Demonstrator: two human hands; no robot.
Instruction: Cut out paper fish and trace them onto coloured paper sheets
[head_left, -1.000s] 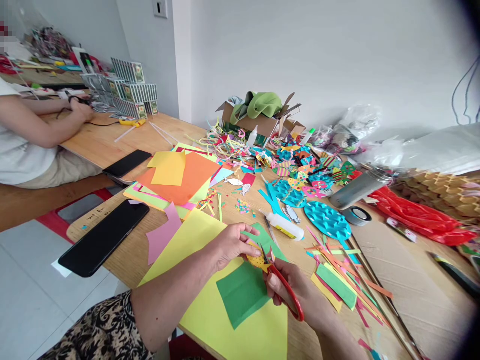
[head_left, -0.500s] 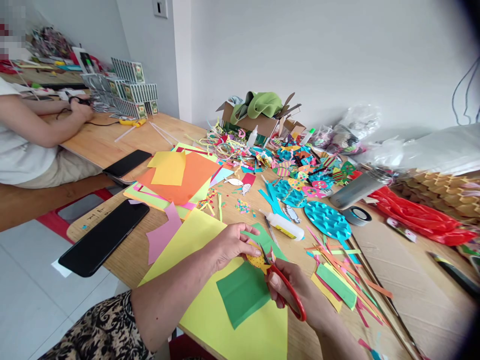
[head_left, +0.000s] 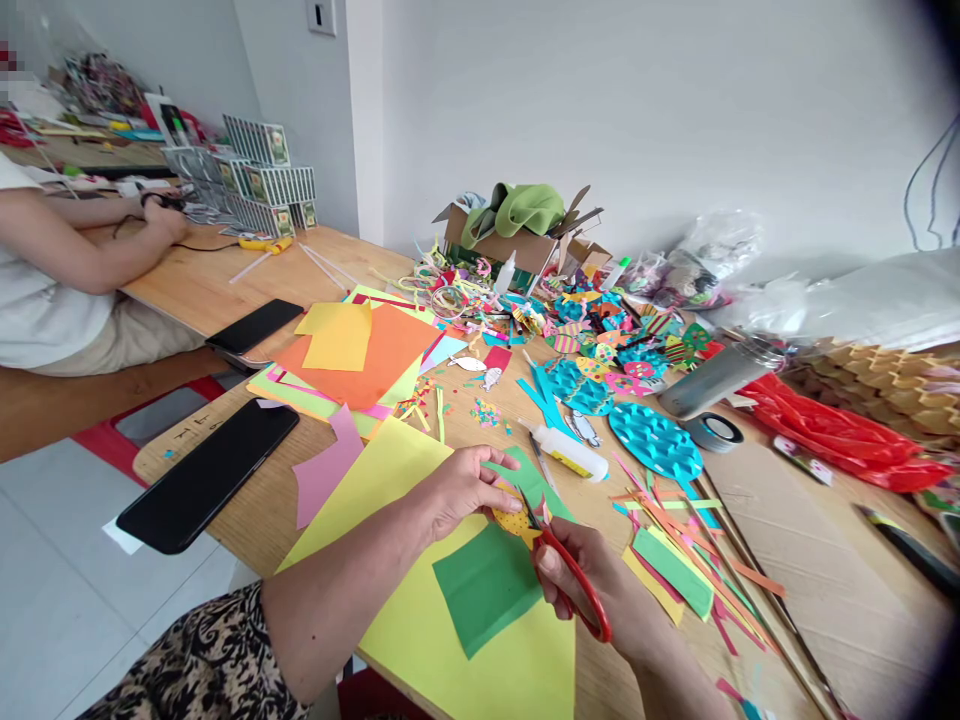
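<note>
Between thumb and fingers, my left hand (head_left: 469, 490) pinches a small yellow fish-shaped paper piece (head_left: 513, 522) with spots on it. My right hand (head_left: 577, 570) is closed round the red-handled scissors (head_left: 589, 590), whose blades lie against the paper piece near the left fingertips. A bit of pink paper shows beside the blades. Below the hands a green paper piece (head_left: 484, 590) lies on a large yellow sheet (head_left: 525, 675). A white glue bottle (head_left: 568, 452) lies just beyond my hands.
Two black phones (head_left: 210, 475) and stacked coloured paper (head_left: 390, 350) are at the left. Paper strips (head_left: 675, 570), blue scalloped discs (head_left: 654, 440), a metal flask (head_left: 720, 378) and tape (head_left: 715, 432) stretch rightward. A person's hand (head_left: 163, 215) works at the far left.
The other person's hands at the far left have shifted slightly. My own hands, the scissors and the paper piece look almost unchanged.
</note>
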